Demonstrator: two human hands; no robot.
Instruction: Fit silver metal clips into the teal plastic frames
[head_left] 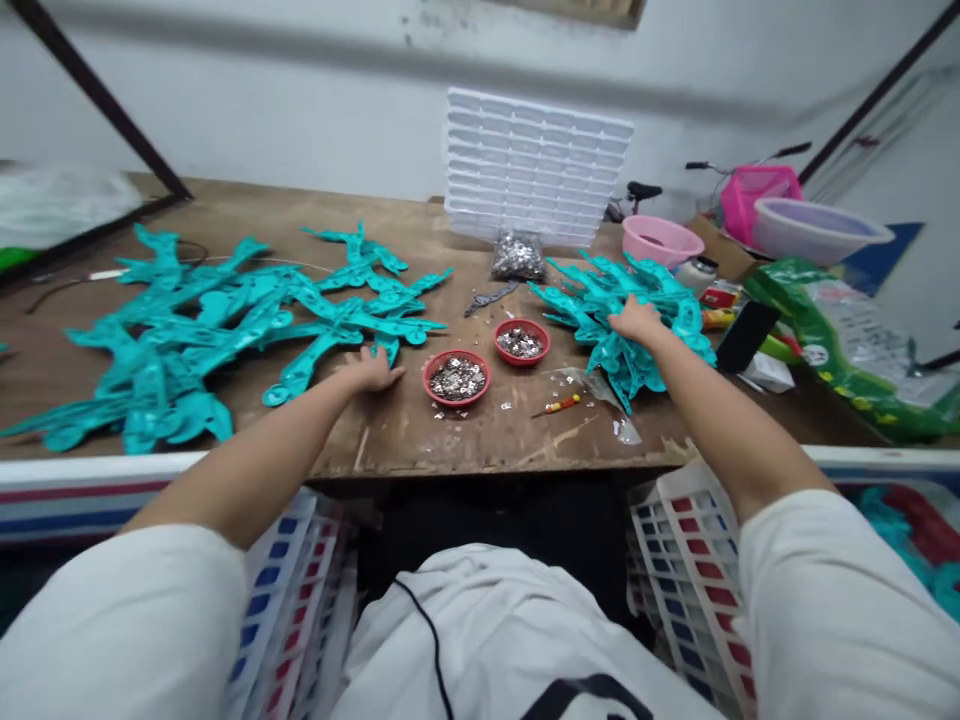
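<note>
My left hand [373, 372] lies on the wooden table [480, 430], fingers curled, beside a teal plastic piece at the near end of a wide spread of teal pieces [210, 330]. I cannot make out whether it holds anything. My right hand [634, 320] rests on top of a heap of the same teal pieces [626, 310] at the right, fingers bent down into the pile. Between the hands stand two small red bowls [456, 377] [522, 341] filled with small shiny metal parts.
A clear bag of metal parts [518, 256] and a stack of white trays [536, 170] stand at the back. A small red-handled screwdriver [556, 405] lies near the front edge. Pink basin [661, 240], grey basin [817, 230] and green bag [847, 350] at right. Plastic crates [690, 580] sit below.
</note>
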